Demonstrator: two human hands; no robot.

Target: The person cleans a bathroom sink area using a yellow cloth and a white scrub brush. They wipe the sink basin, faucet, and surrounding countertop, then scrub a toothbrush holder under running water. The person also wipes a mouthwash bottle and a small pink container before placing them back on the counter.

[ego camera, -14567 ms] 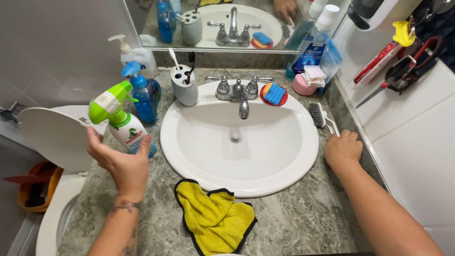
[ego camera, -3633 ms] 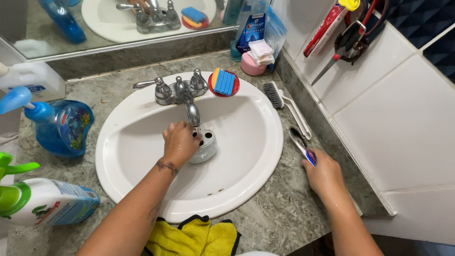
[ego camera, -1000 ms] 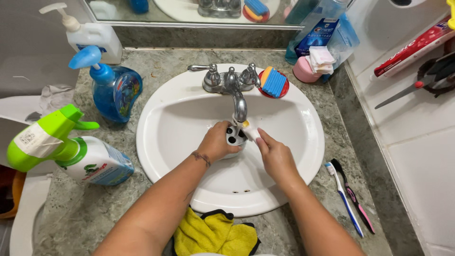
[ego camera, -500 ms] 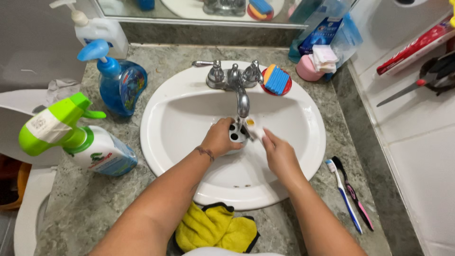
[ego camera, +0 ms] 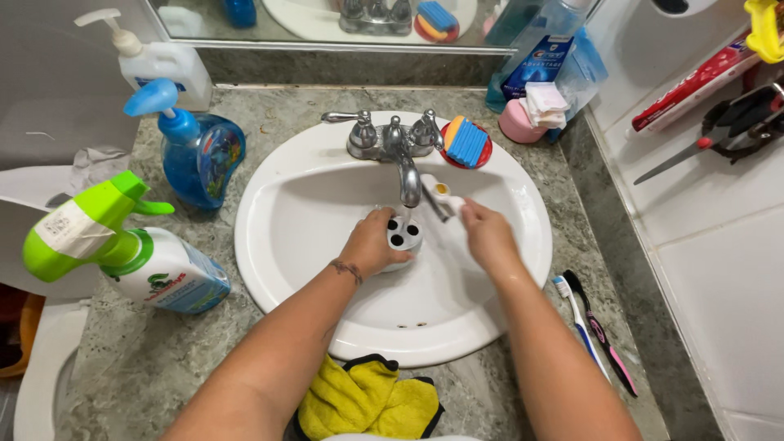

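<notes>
Left hand: your left hand (ego camera: 371, 243) wraps around the toothbrush holder (ego camera: 402, 238), fingers closed on its side, keeping it under the faucet (ego camera: 408, 181) in the middle of the sink (ego camera: 327, 196).
Right hand: your right hand (ego camera: 488, 234) is pinched shut on the handle of a small white brush (ego camera: 442, 198); its head points to about 10 o'clock, toward the spout, just above the holder's top.
Holder: a pale cup with dark holes in its lid, standing upright in the basin at 6 o'clock from the spout, touching your left palm.
Step in hand: by the look of it, you are scrubbing the holder at the spout, with the brush lifted off it at this instant. I cannot tell whether water is running.
Next move: it seems to call for bringing the brush head down to 7 o'clock, onto the lid holes, while your left hand keeps the cup from tipping or spinning.
Around you: two toothbrushes (ego camera: 590, 327) lie on the counter (ego camera: 523, 392) at 4 o'clock from the sink, well apart from your hands; a green spray bottle (ego camera: 122, 255) lies at 9 o'clock; a yellow cloth (ego camera: 367, 404) sits at 6 o'clock by the rim.
</notes>
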